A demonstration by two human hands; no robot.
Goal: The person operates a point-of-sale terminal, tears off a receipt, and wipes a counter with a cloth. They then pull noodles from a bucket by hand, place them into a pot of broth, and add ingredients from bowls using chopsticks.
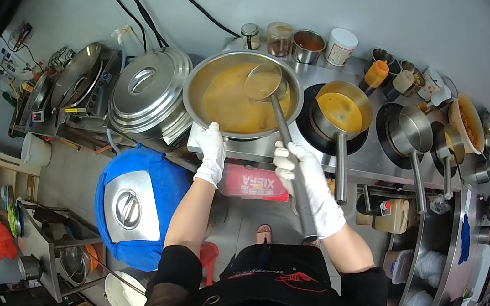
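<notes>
The right hand (310,185) has its grip tight around the long handle of the ladle (265,83), and the left hand (212,151) holds the near rim of the big pot (242,94) at the front edge of the tabletop (376,163). The ladle's bowl is up over the yellow soup (227,103), full. The pot looks nearly full, so most of the scooping seems left; farther right sits a small pan (338,111) with some yellow soup in it.

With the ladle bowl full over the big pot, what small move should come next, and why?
Probably swing the long steel ladle rightward to the small steel saucepan, keeping it level. The white-gloved right hand holds its handle, its bowl is full of orange broth above the wide steel pot, and the left hand steadies the pot's rim.
</notes>
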